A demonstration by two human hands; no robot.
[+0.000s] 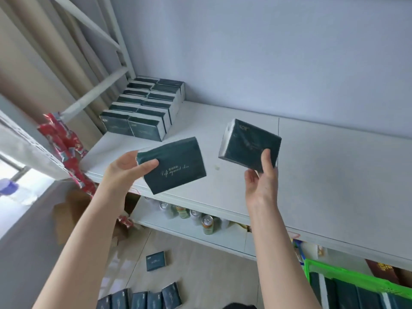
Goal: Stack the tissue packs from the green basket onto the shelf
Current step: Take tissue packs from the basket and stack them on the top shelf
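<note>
Left hand point(124, 168) and right hand point(260, 181) each held 1 tissue pack above the white shelf point(323, 175).
Left pinched the dark green pack point(176, 166) by its left end, thumb on the printed face. Right gripped the second pack point(249, 143) at its lower corner, thumb on the front (this one tilted, white side showing). Neither pack touched the shelf. 2 rows of stacked packs point(142, 108) stood in its back-left corner. The green basket point(347, 277) sat low at my right, with more packs inside. Cans point(207, 224) lined the lower shelf point(223, 239). 1 loose pack point(156, 260) and a row of packs point(142, 298) lay on the floor point(200, 275).
</note>
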